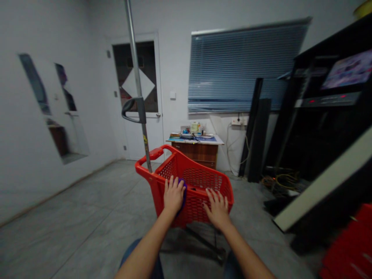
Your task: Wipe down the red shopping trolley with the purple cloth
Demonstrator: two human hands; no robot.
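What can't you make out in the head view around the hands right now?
Head view:
- Purple item: mostly hidden by the left hand, so its kind is unclear.
- Items on the wooden desk: too small to identify.
- Red object: cut off by the lower right edge.
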